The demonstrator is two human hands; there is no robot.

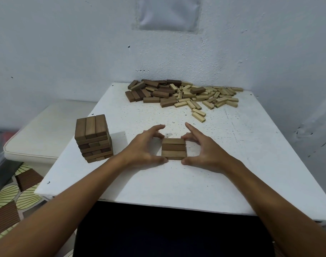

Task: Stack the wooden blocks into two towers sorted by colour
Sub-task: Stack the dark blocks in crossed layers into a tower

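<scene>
On a white square table (177, 182), a flat layer of three dark brown wooden blocks (173, 149) is framed from both sides by two bare hands. The left hand (143, 147) and right hand (206, 151) are curled around the layer, thumbs at its near corners and fingertips at its far corners. To the left, near the table edge, a dark brown block tower (93, 139) is seen standing upright. Farther back, against the white wall (65, 52), a loose pile of dark and pale wooden blocks (184, 95) is spread.
</scene>
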